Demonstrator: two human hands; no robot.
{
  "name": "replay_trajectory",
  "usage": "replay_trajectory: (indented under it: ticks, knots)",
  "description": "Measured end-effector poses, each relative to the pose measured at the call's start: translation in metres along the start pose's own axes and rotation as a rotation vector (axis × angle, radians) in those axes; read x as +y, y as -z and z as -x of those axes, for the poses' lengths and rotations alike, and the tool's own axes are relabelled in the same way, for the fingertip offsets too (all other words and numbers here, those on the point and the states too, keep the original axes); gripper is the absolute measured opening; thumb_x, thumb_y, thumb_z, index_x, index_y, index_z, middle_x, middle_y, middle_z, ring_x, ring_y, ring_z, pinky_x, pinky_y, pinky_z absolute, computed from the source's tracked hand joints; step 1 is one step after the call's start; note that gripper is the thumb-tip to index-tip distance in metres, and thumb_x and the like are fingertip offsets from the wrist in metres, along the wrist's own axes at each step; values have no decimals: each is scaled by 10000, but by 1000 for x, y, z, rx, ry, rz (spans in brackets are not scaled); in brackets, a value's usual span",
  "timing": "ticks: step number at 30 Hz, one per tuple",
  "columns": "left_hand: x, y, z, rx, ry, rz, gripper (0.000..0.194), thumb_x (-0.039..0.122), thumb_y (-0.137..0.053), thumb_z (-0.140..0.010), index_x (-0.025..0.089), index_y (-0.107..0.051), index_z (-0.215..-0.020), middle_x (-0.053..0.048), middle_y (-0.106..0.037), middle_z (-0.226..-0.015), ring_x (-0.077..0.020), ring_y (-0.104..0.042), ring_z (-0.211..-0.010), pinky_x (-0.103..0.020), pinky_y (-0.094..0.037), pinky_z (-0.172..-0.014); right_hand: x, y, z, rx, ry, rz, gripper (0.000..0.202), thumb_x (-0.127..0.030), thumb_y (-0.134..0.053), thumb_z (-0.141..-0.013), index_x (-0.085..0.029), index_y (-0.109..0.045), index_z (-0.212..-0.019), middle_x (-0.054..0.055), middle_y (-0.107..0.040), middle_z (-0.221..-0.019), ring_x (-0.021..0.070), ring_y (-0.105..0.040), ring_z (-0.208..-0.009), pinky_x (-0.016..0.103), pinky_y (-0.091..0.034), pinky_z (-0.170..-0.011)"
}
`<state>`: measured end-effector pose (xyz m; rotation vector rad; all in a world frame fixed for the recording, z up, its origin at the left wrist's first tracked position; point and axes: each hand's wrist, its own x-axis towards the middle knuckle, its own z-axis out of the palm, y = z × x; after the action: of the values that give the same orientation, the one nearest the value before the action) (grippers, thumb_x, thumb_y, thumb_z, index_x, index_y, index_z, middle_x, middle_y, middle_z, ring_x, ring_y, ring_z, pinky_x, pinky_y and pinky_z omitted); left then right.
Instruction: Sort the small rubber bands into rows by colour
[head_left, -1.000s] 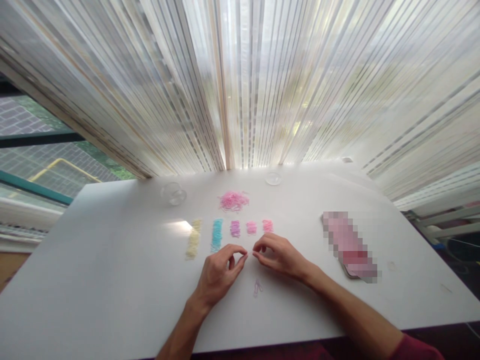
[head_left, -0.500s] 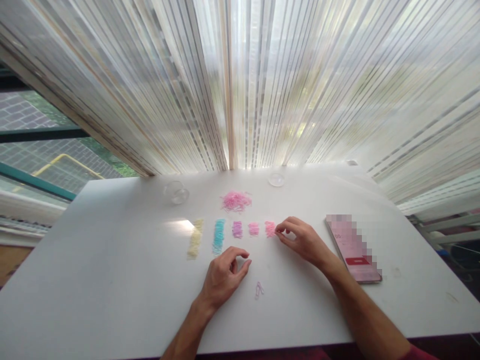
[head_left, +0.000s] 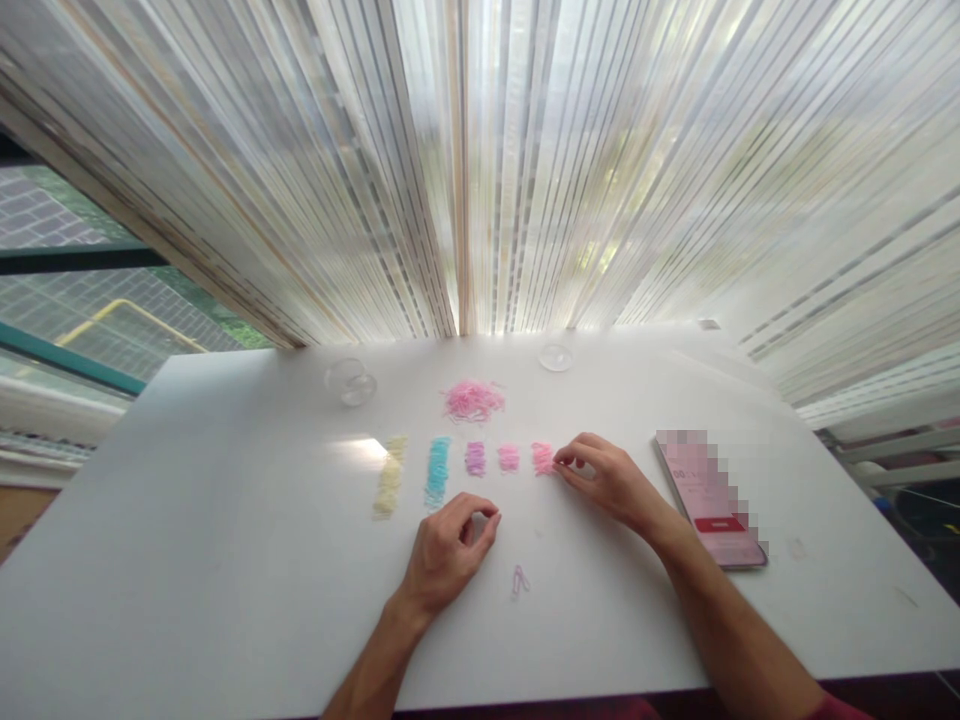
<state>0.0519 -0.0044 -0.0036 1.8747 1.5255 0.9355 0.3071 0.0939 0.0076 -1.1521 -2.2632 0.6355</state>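
My right hand (head_left: 600, 478) is pinched at the right edge of a coral-pink row of paper clips (head_left: 541, 459), its fingertips on the end of a clip there. Lower and to the left, my left hand (head_left: 454, 550) rests on the table with thumb and index fingertips together; nothing shows between them. Beside that row lie a light pink row (head_left: 509, 458), a purple row (head_left: 475, 459), a longer blue row (head_left: 437, 472) and a yellow row (head_left: 390, 478). Behind them is a loose heap of pink paper clips (head_left: 474, 400). Two pale purple clips (head_left: 520, 580) lie nearer me.
On the white table (head_left: 225, 560), clear round containers (head_left: 352, 383) stand at the back left and a clear round dish (head_left: 556, 357) at the back. A phone (head_left: 712, 505) lies right of my right hand. A string curtain (head_left: 495, 180) hangs along the far edge.
My left thumb and index fingertips have closed together from a small gap. My right hand stays at the coral-pink row, almost unmoved. The view has shifted slightly.
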Motion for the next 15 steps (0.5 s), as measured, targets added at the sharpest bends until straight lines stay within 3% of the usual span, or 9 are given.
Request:
replay_trajectory:
  ticks: [15]
  knots:
    - [-1,0,0,-2,-5,-15,114,240,-567,-941,204,-668,-901,4,-685,-815,-89,-520,-546,-209,-449,-572,5,-4,1,-10,-18,-31,72,-227,-600,-926,-227,-664,-891,23,-630,-837,162,-610,-746,285,-506,-705]
